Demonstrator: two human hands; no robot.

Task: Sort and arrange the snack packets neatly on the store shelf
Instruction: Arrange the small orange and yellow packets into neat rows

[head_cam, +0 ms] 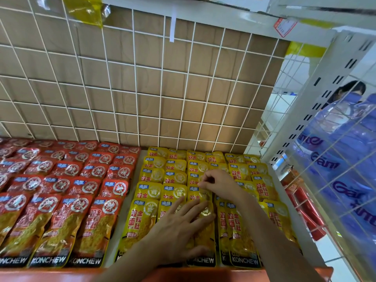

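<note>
The shelf (pixel 127 216) is closed at the back by a white wire grid (pixel 142 88), behind which brown cardboard is seen, and at the bottom of the frame by an orange front lip (pixel 203 274). Red packets (pixel 61 220) fill the left part and yellow packets (pixel 146 218) the centre right, in overlapping rows; a narrow bare strip of shelf is left between the two blocks. The left hand (pixel 179 226) is laid flat, with fingers spread, on the front yellow packets. The right hand (pixel 215 180) is held farther back with curled fingers, and the top edge of one yellow packet (pixel 195 178) appears to be pinched. Above the packets the space up to the upper shelf (pixel 203 9) is open. At the right the way is limited by a white slotted upright (pixel 325 98) and a wire side panel (pixel 317 200), behind which blue packs (pixel 350 159) are stacked.
</note>
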